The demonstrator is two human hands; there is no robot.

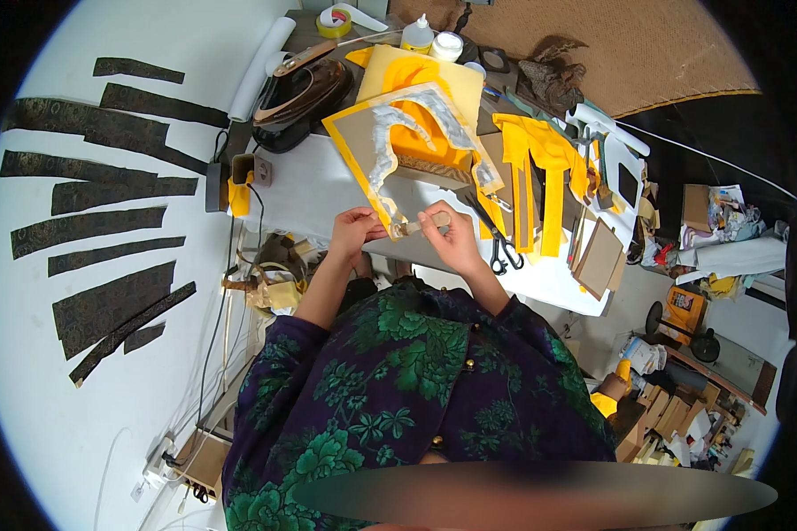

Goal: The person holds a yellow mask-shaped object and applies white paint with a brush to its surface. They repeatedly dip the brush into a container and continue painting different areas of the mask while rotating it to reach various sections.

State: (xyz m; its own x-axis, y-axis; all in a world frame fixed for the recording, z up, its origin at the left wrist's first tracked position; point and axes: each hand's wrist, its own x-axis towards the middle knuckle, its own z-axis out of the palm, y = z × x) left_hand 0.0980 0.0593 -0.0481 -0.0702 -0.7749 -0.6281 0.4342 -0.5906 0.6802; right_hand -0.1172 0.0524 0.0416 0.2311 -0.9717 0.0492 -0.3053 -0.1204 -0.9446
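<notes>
Likely edge-gluing: left hand (356, 232) pinches board (356, 133) corner at 6 o'clock; right hand (452, 241) grips small tool (411, 227). Next probably calls for steady strokes, corner braced.

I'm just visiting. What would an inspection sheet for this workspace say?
Surface: table, partly covered in white.
Things in hand: panel with yellow edging; small tool, kind unclear.
Clutter: iron, scissors, bottle, tape, yellow strips.
Hands: left hand pinches the panel's near corner; right hand grips the tool.
Cables: dark cord at the table's left edge.
Surroundings: dark strips on the wall; boxes at right.
</notes>
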